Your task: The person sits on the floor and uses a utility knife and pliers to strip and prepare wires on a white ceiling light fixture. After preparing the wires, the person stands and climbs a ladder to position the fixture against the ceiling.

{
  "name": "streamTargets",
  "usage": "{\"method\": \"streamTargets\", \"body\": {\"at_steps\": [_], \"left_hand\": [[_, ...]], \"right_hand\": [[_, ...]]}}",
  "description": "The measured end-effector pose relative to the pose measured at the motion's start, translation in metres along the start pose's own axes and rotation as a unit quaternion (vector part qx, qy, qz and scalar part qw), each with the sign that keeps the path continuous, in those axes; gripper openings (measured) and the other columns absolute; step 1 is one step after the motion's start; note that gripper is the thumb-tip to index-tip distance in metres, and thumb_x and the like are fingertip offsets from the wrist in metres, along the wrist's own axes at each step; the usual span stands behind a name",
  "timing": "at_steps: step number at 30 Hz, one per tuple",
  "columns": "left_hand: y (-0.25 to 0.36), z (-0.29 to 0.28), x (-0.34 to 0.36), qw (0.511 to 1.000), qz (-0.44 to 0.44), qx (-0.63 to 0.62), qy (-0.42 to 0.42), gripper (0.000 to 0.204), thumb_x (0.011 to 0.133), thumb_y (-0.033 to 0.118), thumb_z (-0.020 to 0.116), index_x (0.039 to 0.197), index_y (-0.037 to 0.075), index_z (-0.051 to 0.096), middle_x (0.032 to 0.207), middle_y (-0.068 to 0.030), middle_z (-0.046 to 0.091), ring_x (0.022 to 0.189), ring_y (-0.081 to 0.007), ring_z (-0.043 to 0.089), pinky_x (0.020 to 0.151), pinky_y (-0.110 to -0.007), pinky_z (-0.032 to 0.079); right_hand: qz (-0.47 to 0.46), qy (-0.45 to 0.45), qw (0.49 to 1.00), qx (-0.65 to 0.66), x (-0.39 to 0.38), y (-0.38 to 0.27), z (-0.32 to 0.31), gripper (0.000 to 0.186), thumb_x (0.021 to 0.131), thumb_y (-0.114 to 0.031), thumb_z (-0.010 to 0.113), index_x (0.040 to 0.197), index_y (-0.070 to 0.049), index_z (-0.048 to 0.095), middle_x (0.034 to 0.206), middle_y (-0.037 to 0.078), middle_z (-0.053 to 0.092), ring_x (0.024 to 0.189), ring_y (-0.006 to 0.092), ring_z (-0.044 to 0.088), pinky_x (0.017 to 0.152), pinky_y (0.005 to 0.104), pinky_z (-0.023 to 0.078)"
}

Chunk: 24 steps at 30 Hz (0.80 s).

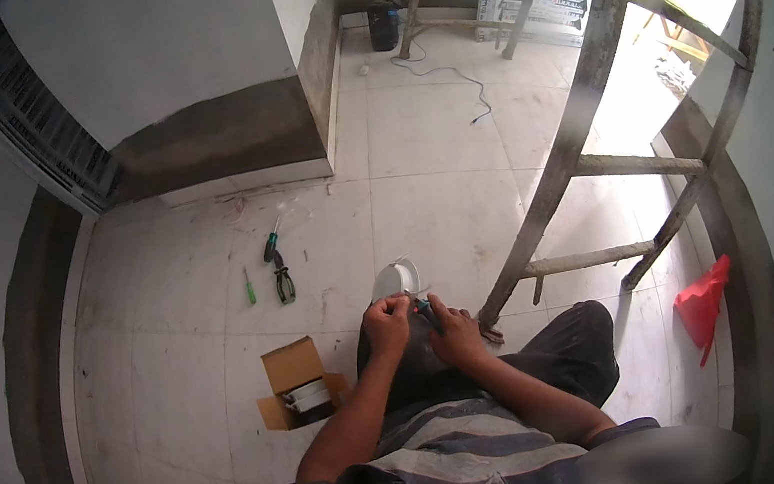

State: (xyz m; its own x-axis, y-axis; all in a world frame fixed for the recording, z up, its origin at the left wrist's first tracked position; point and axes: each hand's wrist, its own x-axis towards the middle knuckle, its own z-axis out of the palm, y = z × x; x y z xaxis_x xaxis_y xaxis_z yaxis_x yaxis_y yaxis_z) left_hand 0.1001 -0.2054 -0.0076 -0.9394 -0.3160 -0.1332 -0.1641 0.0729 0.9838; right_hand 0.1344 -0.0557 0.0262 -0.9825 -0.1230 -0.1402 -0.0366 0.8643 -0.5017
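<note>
In front of my lap, my left hand (387, 325) is closed in a pinch; whatever its fingertips hold is too small to make out. My right hand (460, 337) is wrapped round a small hand tool (425, 306) with a dark and teal handle. The tool's tip meets the left fingertips, and its exact kind is hidden. Just beyond both hands is a round white fitting (395, 278) that looks like a ceiling light, partly covered by my fingers. An open cardboard box (292, 366) with white pieces inside stands to the left of my left forearm.
Pliers (284, 281), a dark-handled screwdriver (272, 244) and a green screwdriver (250, 289) lie on the tiles ahead left. A wooden ladder (566, 168) rises close on my right, near a red bag (706, 305). A blue cord (474, 86) trails by a black container (385, 27).
</note>
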Motion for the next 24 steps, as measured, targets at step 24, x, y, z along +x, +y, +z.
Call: {"method": "streamTargets", "body": {"at_steps": [24], "left_hand": [[0.008, -0.036, 0.036, 0.952, -0.219, -0.072, -0.199, 0.011, 0.084, 0.01, 0.074, 0.079, 0.001, 0.069, 0.072, -0.0049, 0.066, 0.061, -0.0114, 0.059, 0.058, -0.026, 0.05]], "right_hand": [[0.005, -0.06, 0.994, 0.096, 0.029, 0.038, 0.014, 0.037, 0.09, -0.037, 0.071, 0.104, -0.004, 0.065, 0.093, 0.022, 0.071, 0.092, 0.0441, 0.068, 0.081, 0.05, 0.053]]}}
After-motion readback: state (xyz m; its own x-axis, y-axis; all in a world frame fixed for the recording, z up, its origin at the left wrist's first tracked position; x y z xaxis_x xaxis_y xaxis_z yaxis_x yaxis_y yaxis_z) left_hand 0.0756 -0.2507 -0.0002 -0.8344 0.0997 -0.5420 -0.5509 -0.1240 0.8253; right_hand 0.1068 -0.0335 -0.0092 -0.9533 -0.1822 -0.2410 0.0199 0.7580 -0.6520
